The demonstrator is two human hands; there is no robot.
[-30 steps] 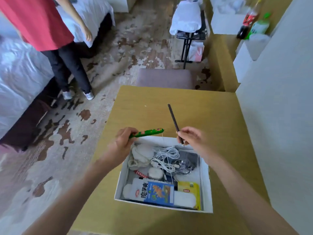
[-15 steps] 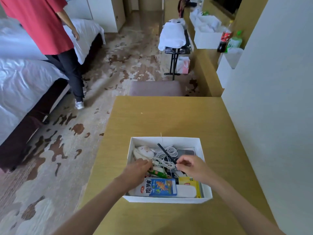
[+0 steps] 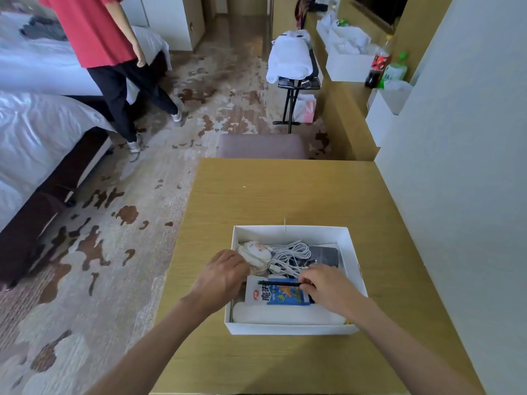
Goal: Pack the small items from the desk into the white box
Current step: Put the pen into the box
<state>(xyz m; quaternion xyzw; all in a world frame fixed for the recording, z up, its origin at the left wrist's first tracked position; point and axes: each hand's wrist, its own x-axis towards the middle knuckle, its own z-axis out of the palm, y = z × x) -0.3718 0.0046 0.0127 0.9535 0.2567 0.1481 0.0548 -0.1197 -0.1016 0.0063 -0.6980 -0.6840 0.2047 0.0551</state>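
The white box (image 3: 291, 230) stands on the wooden desk (image 3: 285, 195) near its front. Inside lie a white plush item (image 3: 254, 251), a coiled white cable (image 3: 293, 253), a dark flat item (image 3: 325, 254), a blue-and-white snack packet (image 3: 275, 293) and a white roll (image 3: 285, 315). My right hand (image 3: 326, 287) pinches one end of a black pen (image 3: 278, 283), which lies flat across the packet. My left hand (image 3: 224, 276) reaches over the box's left wall, fingertips hidden behind the packet. The green stick from earlier is out of sight.
A wall (image 3: 456, 195) runs along the desk's right side. A padded stool (image 3: 262, 146) sits beyond the far edge. A person in a red shirt (image 3: 94, 29) stands by the beds (image 3: 34, 132) at left. A luggage rack (image 3: 296, 81) and bottles (image 3: 379, 67) are further back.
Both hands dropped from above the box's far rim into it. The pen went from upright to flat on the packet. The green stick went into the box and out of sight.
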